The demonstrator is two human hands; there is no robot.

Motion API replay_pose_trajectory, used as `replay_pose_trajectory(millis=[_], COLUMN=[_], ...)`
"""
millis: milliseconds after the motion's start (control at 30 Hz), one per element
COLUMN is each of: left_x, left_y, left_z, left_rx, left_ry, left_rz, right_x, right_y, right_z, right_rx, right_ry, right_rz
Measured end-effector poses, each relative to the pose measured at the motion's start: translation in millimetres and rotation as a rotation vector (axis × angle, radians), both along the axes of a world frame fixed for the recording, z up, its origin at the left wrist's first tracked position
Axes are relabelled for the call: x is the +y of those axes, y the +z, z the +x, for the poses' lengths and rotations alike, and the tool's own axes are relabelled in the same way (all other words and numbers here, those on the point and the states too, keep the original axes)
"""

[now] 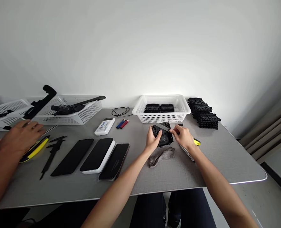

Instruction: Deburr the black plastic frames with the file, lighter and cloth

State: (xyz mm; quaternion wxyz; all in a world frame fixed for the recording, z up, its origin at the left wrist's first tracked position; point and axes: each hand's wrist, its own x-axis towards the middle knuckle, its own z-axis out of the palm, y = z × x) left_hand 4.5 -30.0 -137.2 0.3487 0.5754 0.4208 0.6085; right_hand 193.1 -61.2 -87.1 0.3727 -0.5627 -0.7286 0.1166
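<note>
My left hand (153, 140) is closed on the edge of a square black plastic piece (165, 138) with toothed edges, held up off the table. My right hand (182, 136) pinches a flat grey metal strip (162, 127), which lies across the upper face of the piece; whether it is a blade or a file I cannot tell. Below the piece a crumpled grey-brown cloth (161, 156) rests on the table. Partly hidden under my right forearm is a tool with a yellow end (197, 142).
A white basket (161, 119) behind my hands holds black pieces; stacks of similar pieces (205, 115) stand right of it. Phones (72, 157), a white box (104, 126), lighters (122, 123) and calipers (52, 155) lie leftward. A co-worker's hand (23, 136) is near a yellow-black tool (35, 149).
</note>
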Motion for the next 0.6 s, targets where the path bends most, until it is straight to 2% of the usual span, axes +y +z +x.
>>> replay_pose_trajectory(millis=[133,267,400,500,600], left_x=[-0.7,4.4,9.7,9.4,7.2], left_y=[1.4,-2.2,-2.9,0.9,4.9], left_z=[1.2,-0.4,-4.4,-4.7,-2.9], left_rx=[-0.079,-0.204,-0.333,-0.4,-0.425], left_ry=[-0.011,0.056,0.119,0.084,0.016], left_rz=[-0.053,-0.105,-0.145,-0.179,-0.21], right_x=[-0.3,-2.4,-0.7,3.3,6.7], right_y=[-1.3,0.1,2.6,1.3,-2.9], right_z=[-1.1,-0.4,2.6,4.3,4.3], right_rx=[-0.008,0.041,0.094,0.102,0.11], right_ry=[-0.083,-0.124,-0.012,0.111,0.131], right_rz=[-0.016,0.026,0.029,-0.036,-0.067])
